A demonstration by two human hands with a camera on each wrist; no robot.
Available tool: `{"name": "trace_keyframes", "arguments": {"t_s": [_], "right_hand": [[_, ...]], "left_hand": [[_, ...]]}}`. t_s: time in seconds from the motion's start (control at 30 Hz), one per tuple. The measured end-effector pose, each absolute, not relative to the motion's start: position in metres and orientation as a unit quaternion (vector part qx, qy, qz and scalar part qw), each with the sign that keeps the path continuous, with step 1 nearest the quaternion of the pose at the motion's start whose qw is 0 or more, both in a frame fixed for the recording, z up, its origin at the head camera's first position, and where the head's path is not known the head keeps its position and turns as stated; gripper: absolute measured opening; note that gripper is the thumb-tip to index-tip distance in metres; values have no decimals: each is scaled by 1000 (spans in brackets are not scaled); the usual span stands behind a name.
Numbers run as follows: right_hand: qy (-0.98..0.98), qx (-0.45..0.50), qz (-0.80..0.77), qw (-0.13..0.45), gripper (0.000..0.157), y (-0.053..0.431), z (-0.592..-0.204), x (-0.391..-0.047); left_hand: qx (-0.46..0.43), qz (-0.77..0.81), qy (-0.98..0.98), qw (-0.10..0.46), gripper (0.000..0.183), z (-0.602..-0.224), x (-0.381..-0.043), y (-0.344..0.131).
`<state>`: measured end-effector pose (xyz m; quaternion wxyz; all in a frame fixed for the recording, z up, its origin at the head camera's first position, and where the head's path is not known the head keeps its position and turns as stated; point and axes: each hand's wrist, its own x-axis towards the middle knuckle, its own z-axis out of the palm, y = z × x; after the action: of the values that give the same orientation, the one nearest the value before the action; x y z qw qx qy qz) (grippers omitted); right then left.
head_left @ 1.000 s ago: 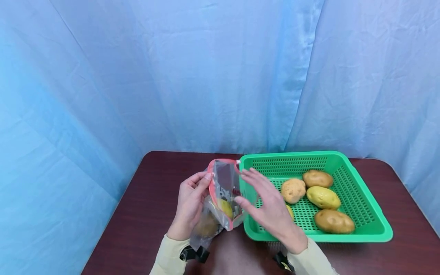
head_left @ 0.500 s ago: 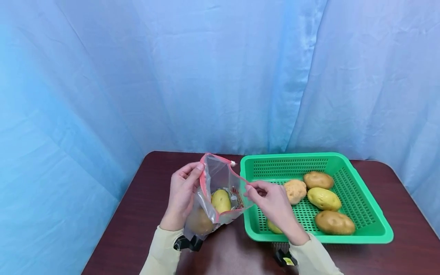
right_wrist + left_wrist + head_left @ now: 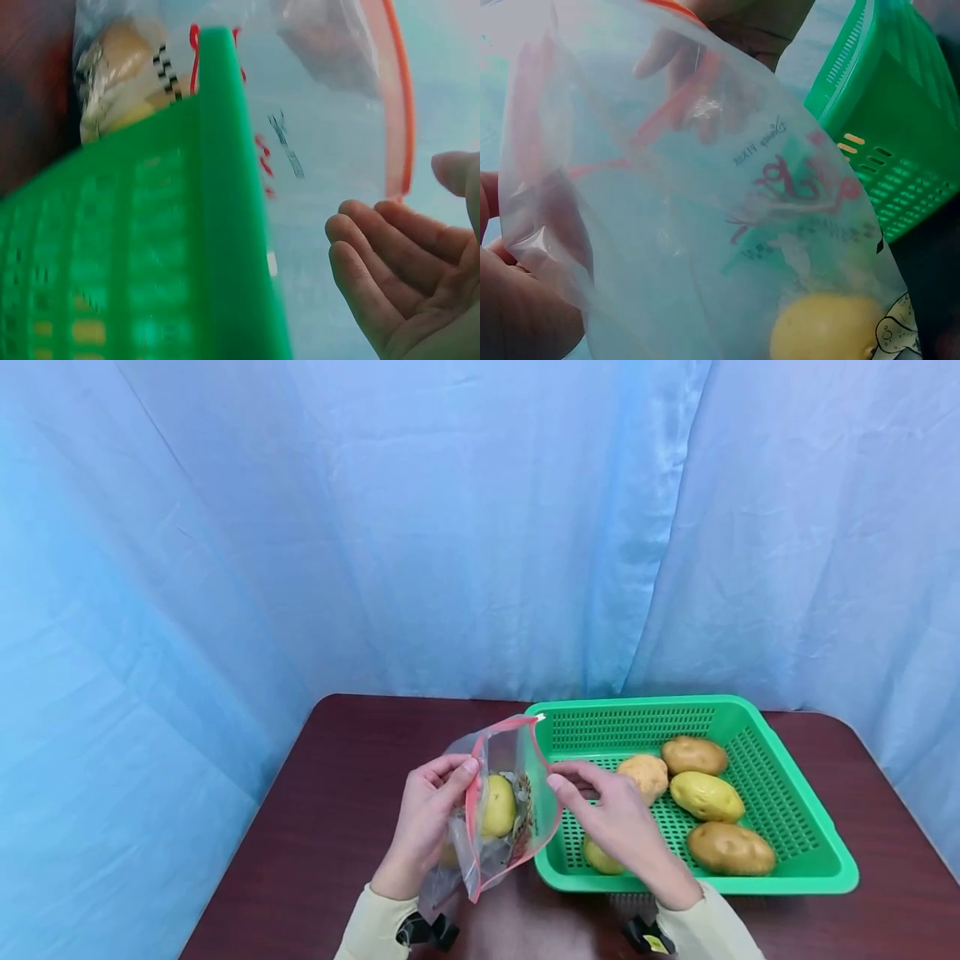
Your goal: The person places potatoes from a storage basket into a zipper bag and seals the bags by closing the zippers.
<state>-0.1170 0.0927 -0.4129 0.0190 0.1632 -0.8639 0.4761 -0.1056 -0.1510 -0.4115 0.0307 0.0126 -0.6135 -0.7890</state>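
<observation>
My left hand [image 3: 429,814] pinches the pink-red rim of a clear zip bag [image 3: 540,810], whose mouth gapes toward me. A yellow potato [image 3: 498,807] lies inside, and a brownish one shows dimly through the plastic. Printed lettering marks the bag's side. At the right side of the rim is my right hand [image 3: 611,814]; its fingertips are at the edge, and in the right wrist view its thumb [image 3: 452,172] stands apart from the fairly straight fingers. A white slider [image 3: 540,717] sits at the rim's far corner.
A green plastic basket [image 3: 813,881] stands right of the bag, close against it. It holds several potatoes, including a brown potato [image 3: 731,849] and a yellow-green potato [image 3: 600,856] beneath my right forearm. The dark red table [image 3: 300,843] reaches back to a blue curtain [image 3: 450,527].
My right hand went from spread fingers to pinching the rim, then eased apart at the edge. The bag's mouth has spread and turned, showing more of the yellow potato.
</observation>
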Motion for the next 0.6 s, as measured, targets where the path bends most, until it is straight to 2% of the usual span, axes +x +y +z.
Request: {"name": "trace_keyframes", "arguments": {"t_s": [0.2, 0.43, 0.6], "right_hand": [[-870, 207, 444, 45, 31, 122, -414, -118], [-883, 240, 400, 59, 35, 146, -416, -120], [-883, 249, 395, 47, 40, 160, -418, -120]], "left_hand": [[15, -793, -608, 29, 21, -412, -104, -148], [21, -798, -602, 25, 8, -412, -104, -148], [19, -801, -598, 26, 7, -412, -103, -147]]}}
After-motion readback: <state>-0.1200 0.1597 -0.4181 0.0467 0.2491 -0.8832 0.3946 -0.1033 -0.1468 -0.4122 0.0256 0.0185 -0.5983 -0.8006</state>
